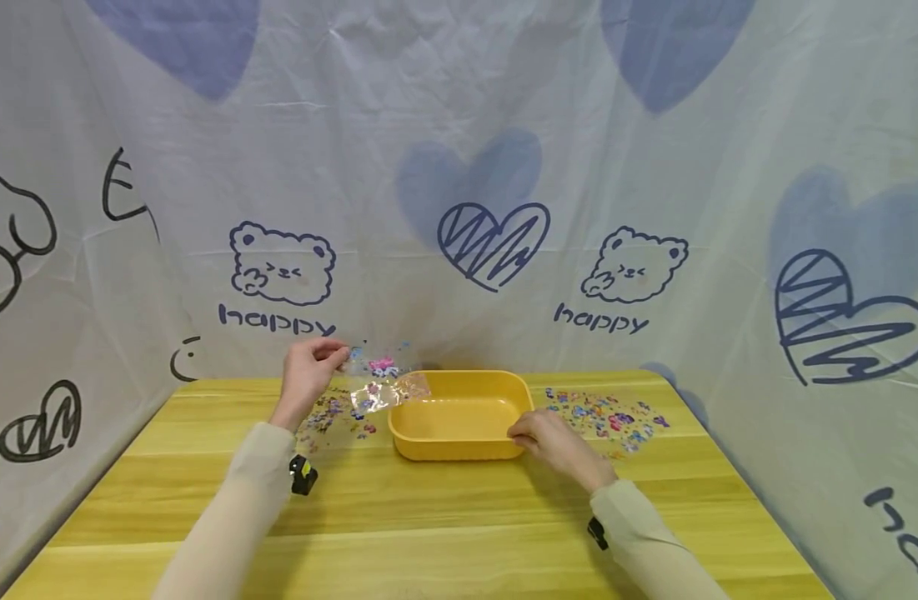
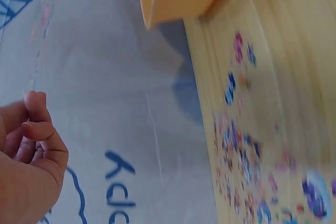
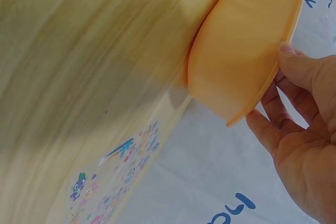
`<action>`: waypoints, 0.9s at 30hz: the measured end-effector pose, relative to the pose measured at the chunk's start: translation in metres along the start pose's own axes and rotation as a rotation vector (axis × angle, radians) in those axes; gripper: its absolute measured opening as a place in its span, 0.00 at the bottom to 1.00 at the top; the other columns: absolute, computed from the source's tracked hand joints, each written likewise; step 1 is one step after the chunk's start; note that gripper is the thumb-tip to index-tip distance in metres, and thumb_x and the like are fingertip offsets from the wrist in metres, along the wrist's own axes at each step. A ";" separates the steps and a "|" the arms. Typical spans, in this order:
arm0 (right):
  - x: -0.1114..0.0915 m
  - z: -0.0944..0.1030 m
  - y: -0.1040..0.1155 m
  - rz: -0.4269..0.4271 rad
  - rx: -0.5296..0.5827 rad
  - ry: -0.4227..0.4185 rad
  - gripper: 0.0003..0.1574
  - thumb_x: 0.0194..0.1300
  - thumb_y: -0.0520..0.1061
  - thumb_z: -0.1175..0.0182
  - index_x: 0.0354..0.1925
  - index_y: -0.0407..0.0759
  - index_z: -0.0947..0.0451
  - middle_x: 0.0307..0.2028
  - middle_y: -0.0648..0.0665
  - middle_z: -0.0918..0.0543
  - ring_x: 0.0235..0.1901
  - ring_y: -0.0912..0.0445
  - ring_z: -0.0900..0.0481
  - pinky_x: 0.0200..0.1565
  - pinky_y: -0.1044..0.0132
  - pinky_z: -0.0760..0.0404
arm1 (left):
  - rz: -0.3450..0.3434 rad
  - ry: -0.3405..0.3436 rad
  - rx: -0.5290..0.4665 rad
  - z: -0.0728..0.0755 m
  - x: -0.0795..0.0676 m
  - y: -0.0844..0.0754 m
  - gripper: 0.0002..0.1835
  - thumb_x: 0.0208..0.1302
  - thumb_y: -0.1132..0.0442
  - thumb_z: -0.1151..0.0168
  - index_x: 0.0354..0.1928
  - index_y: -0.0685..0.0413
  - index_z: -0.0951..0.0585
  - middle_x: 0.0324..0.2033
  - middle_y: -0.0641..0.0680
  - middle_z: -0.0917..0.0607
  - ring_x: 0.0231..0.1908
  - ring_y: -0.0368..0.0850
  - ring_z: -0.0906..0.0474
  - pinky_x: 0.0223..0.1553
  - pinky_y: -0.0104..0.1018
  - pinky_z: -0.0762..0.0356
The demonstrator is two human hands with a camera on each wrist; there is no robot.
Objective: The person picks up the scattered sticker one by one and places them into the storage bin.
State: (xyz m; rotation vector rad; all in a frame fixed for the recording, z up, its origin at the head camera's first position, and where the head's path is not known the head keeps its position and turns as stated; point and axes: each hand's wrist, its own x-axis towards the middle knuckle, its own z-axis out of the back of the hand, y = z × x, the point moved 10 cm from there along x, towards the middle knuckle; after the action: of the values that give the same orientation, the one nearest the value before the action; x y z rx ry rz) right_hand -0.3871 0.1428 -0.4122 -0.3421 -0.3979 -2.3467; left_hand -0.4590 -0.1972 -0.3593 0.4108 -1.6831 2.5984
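My left hand (image 1: pixel 308 371) pinches a clear sticker sheet (image 1: pixel 383 367) with small colourful prints between thumb and fingertips. It holds the sheet raised above the table, just left of a yellow plastic basin (image 1: pixel 459 450), and the lower part of the sheet overlaps the basin's left end. In the left wrist view the sheet (image 2: pixel 44 30) appears almost edge-on beyond the fingertips of the left hand (image 2: pixel 31 156). My right hand (image 1: pixel 556 442) grips the basin's rim at its front right corner. The right wrist view shows the thumb of the right hand (image 3: pixel 304 145) against that rim.
More clear sheets with colourful prints lie on the wooden table, one group (image 1: pixel 331 421) left of the basin and another (image 1: pixel 612 421) to its right. A white cloth (image 1: pixel 383 275) printed with hearts and bears hangs behind the table (image 1: pixel 428 533) and along both sides.
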 end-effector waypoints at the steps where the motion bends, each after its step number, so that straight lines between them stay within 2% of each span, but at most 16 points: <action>1: 0.000 0.000 0.000 -0.002 0.003 0.000 0.07 0.63 0.36 0.35 0.40 0.39 0.13 0.36 0.46 0.12 0.37 0.53 0.16 0.44 0.59 0.18 | 0.003 0.006 -0.003 -0.006 0.000 -0.002 0.14 0.70 0.62 0.41 0.53 0.62 0.18 0.44 0.64 0.15 0.33 0.44 0.19 0.26 0.27 0.26; 3: 0.000 0.001 0.000 -0.003 0.004 -0.002 0.07 0.63 0.36 0.35 0.40 0.39 0.13 0.36 0.46 0.12 0.37 0.53 0.16 0.44 0.60 0.17 | 0.013 0.019 -0.003 -0.017 0.000 -0.006 0.14 0.72 0.62 0.44 0.53 0.62 0.19 0.44 0.64 0.15 0.34 0.43 0.19 0.27 0.27 0.26; 8: 0.000 0.001 0.002 -0.001 -0.016 -0.007 0.08 0.62 0.36 0.35 0.40 0.39 0.13 0.37 0.46 0.11 0.38 0.53 0.16 0.45 0.58 0.19 | 0.014 0.051 -0.007 -0.045 -0.001 -0.015 0.13 0.72 0.64 0.45 0.53 0.63 0.19 0.42 0.64 0.15 0.38 0.52 0.17 0.31 0.28 0.23; 14: -0.001 0.002 0.003 -0.002 -0.012 -0.009 0.08 0.63 0.36 0.36 0.41 0.39 0.13 0.37 0.46 0.11 0.38 0.53 0.16 0.46 0.58 0.19 | -0.032 0.062 0.096 -0.073 -0.002 -0.024 0.12 0.71 0.64 0.43 0.49 0.63 0.17 0.38 0.61 0.14 0.34 0.51 0.16 0.30 0.31 0.22; 22: 0.000 0.001 0.003 0.000 -0.016 0.011 0.08 0.63 0.36 0.36 0.41 0.38 0.13 0.37 0.46 0.11 0.38 0.52 0.16 0.46 0.57 0.19 | -0.032 0.064 0.137 -0.098 -0.005 -0.027 0.10 0.70 0.63 0.42 0.45 0.61 0.16 0.37 0.59 0.15 0.33 0.49 0.19 0.32 0.34 0.21; 27: 0.001 0.000 0.003 -0.009 -0.005 0.025 0.08 0.63 0.35 0.36 0.41 0.38 0.13 0.38 0.45 0.11 0.39 0.51 0.16 0.47 0.57 0.18 | -0.057 0.080 0.144 -0.113 -0.008 -0.028 0.10 0.70 0.65 0.42 0.45 0.62 0.15 0.37 0.58 0.15 0.33 0.48 0.20 0.33 0.34 0.21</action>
State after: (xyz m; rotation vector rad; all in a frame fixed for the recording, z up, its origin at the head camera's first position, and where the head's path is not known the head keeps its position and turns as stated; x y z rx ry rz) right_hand -0.3856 0.1408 -0.4112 -0.3130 -0.3823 -2.3587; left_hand -0.4702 -0.0823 -0.3795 0.3478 -1.4449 2.6656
